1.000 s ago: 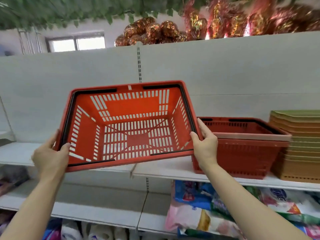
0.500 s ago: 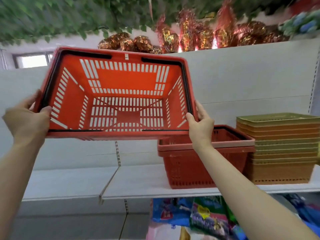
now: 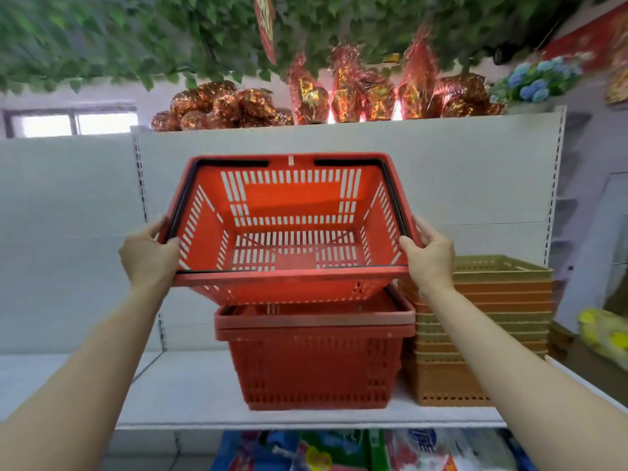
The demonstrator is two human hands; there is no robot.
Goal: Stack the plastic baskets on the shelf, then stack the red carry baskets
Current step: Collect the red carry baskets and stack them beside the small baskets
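**Red carry basket held over the stack on the shelf**

A red carry basket [image 3: 289,229] is up in the air, tilted so its open top faces the camera, its black handles folded flat along the rim. Its underside sits directly above the stack of red baskets [image 3: 314,355], low enough to hide part of the stack's top rim; whether the two touch cannot be told. The left hand [image 3: 149,254] grips the basket's left rim, thumb curled over the edge and fingers behind it. The right hand [image 3: 430,254] grips the right rim the same way.

The red stack stands on the white shelf [image 3: 190,392], toward its right end. Just beside it on the right, touching or nearly so, rises a taller stack of tan and olive plastic baskets [image 3: 482,334]. Foil-wrapped bundles [image 3: 224,107] line the top of the shelving, under hanging green leaves [image 3: 136,39]. Coloured packets [image 3: 339,450] fill the level below.
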